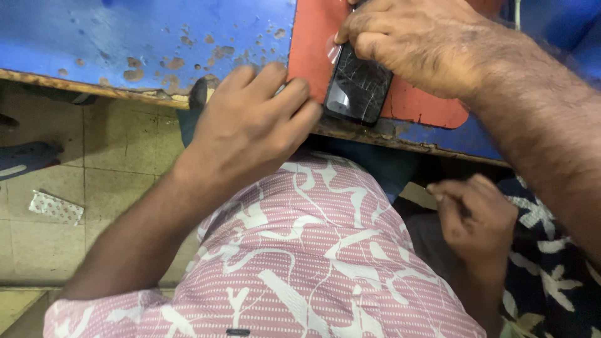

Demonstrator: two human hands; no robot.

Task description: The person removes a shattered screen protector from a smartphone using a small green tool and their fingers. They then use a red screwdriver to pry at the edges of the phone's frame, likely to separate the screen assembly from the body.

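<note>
Both hands pinning cracked phone (358, 87), left hand (250, 125) knuckles up, right hand (413, 44) fingers curled

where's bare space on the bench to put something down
The blue bench top left of the red mat is bare. The mat is crowded: left hand, right hand and the cracked phone.

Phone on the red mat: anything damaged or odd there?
Yes. The phone has a web of cracks across its dark screen. The right hand presses its top end; the left hand rests beside it. The blue table has chipped, rusty paint.
</note>
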